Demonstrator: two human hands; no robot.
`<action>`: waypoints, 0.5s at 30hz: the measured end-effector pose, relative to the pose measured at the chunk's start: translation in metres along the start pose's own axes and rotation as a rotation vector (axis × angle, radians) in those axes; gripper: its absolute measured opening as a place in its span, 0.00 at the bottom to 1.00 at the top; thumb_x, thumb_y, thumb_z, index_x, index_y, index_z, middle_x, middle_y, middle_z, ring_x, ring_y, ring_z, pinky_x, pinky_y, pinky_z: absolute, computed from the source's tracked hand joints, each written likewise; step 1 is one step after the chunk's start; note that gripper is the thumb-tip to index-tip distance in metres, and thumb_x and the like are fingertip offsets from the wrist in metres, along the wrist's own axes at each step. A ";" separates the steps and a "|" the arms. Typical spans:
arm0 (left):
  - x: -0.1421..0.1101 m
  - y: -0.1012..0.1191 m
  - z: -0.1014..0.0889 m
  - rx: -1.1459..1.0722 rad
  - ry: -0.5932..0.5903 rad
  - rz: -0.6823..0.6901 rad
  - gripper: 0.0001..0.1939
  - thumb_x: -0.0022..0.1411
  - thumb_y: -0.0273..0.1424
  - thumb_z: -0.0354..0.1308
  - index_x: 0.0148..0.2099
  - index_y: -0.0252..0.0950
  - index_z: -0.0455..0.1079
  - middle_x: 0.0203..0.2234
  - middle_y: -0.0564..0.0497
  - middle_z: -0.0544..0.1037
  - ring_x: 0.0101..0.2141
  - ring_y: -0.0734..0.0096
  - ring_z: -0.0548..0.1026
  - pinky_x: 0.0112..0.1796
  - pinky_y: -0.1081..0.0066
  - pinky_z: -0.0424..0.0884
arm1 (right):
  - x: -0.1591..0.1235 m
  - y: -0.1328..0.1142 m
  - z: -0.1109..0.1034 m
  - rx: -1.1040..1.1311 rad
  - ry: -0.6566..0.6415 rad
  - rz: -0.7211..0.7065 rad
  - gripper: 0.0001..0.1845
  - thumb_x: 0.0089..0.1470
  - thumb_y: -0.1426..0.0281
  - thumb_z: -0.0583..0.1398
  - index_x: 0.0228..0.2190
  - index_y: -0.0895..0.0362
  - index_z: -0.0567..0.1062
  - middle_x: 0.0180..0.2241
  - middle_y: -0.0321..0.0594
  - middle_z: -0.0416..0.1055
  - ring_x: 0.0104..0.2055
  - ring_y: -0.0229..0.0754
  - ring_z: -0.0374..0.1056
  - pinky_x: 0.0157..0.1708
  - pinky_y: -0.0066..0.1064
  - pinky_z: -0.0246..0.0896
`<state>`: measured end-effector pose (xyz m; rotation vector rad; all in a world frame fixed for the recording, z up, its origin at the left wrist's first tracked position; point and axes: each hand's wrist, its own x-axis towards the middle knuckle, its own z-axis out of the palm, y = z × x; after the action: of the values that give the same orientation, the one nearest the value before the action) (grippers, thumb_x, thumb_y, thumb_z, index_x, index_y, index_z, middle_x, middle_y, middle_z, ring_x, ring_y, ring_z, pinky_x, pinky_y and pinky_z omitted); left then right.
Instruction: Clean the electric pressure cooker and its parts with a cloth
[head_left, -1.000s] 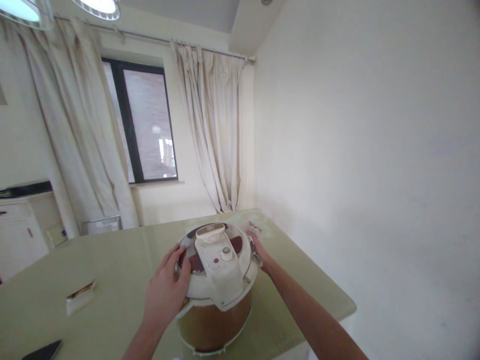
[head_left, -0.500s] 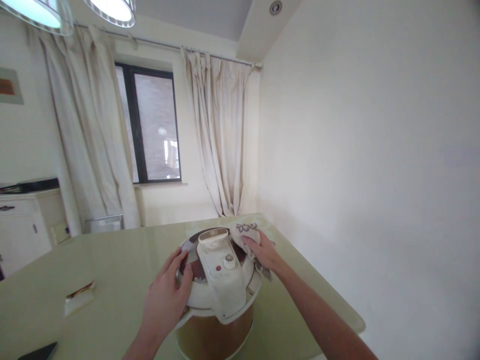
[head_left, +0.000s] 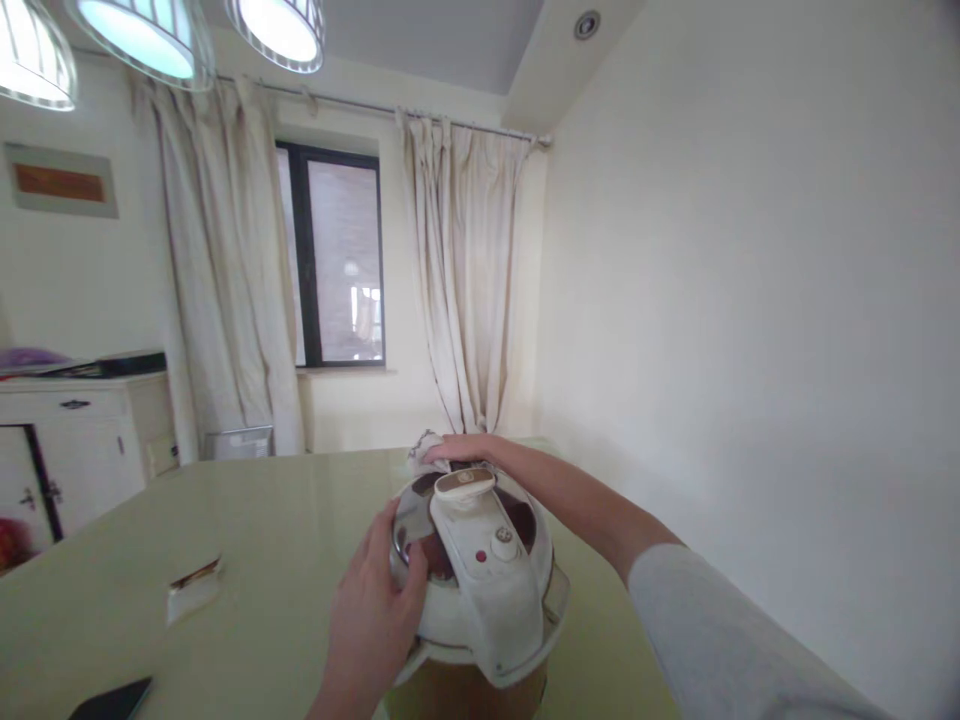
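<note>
A white electric pressure cooker (head_left: 491, 610) with a shiny round lid, a raised handle, a red button and a round valve knob stands on the green table (head_left: 300, 520). My left hand (head_left: 379, 585) grips the lid's left side, with the thumb on top and the fingers along the outer edge. At the far rim, my right hand (head_left: 472, 448) presses a bunched light cloth (head_left: 424, 452) with a dark pattern. Some of its fingers are hidden behind the lid handle and the cloth. The cooker's lower body is partly out of frame.
On the table's left lie a small white packet (head_left: 193, 592) with a brown edge and a dark flat phone-like object (head_left: 112, 700). A white wall (head_left: 750, 350) runs along the right. A white cabinet (head_left: 90, 430) stands at the far left, and curtains (head_left: 465, 270) hang behind.
My right hand has carried the cloth from the lid's right side round to its far left rim. My left hand stays on the lid's left side. The view has shifted left.
</note>
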<state>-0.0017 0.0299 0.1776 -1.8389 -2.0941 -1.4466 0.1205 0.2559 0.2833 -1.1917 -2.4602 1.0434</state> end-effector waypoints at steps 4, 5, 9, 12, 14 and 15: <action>-0.001 0.003 0.003 0.019 0.147 0.085 0.33 0.71 0.39 0.50 0.74 0.39 0.53 0.72 0.38 0.61 0.69 0.46 0.64 0.63 0.47 0.68 | 0.031 -0.055 0.036 -0.241 -0.275 -0.164 0.09 0.58 0.68 0.64 0.28 0.60 0.78 0.27 0.34 0.74 0.33 0.40 0.70 0.38 0.29 0.68; -0.001 0.004 0.003 0.038 0.204 0.120 0.35 0.71 0.38 0.51 0.75 0.36 0.51 0.73 0.35 0.58 0.71 0.45 0.59 0.65 0.45 0.64 | 0.034 -0.068 0.049 -0.302 -0.334 -0.222 0.09 0.59 0.71 0.62 0.27 0.60 0.77 0.26 0.33 0.73 0.33 0.39 0.70 0.38 0.28 0.68; -0.003 0.011 0.002 0.106 0.394 0.161 0.38 0.69 0.37 0.55 0.74 0.27 0.49 0.72 0.26 0.54 0.74 0.40 0.49 0.69 0.38 0.50 | 0.028 -0.106 0.090 -0.461 -0.487 -0.384 0.11 0.56 0.79 0.61 0.23 0.60 0.74 0.24 0.32 0.72 0.34 0.39 0.68 0.38 0.28 0.69; -0.009 0.015 -0.005 0.072 0.383 0.161 0.38 0.68 0.39 0.57 0.73 0.28 0.51 0.73 0.26 0.52 0.73 0.40 0.49 0.69 0.38 0.50 | 0.005 -0.113 0.096 -0.566 -0.496 -0.460 0.08 0.49 0.78 0.66 0.22 0.59 0.75 0.25 0.35 0.74 0.37 0.45 0.71 0.41 0.35 0.72; -0.014 0.014 -0.015 -0.001 0.349 0.190 0.39 0.69 0.43 0.57 0.73 0.29 0.50 0.73 0.27 0.51 0.74 0.41 0.47 0.69 0.40 0.51 | -0.019 -0.111 0.091 -0.636 -0.442 -0.489 0.05 0.48 0.74 0.69 0.25 0.58 0.77 0.30 0.40 0.78 0.43 0.53 0.73 0.48 0.45 0.71; -0.015 0.013 -0.021 -0.049 0.335 0.183 0.40 0.69 0.45 0.56 0.73 0.30 0.50 0.73 0.28 0.52 0.74 0.43 0.47 0.69 0.41 0.51 | -0.033 -0.108 0.086 -0.662 -0.409 -0.516 0.06 0.48 0.71 0.70 0.29 0.58 0.79 0.36 0.43 0.79 0.48 0.57 0.73 0.52 0.50 0.69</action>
<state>0.0018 0.0040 0.1890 -1.6156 -1.7050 -1.6348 0.0366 0.1417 0.2979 -0.3990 -3.3196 0.3472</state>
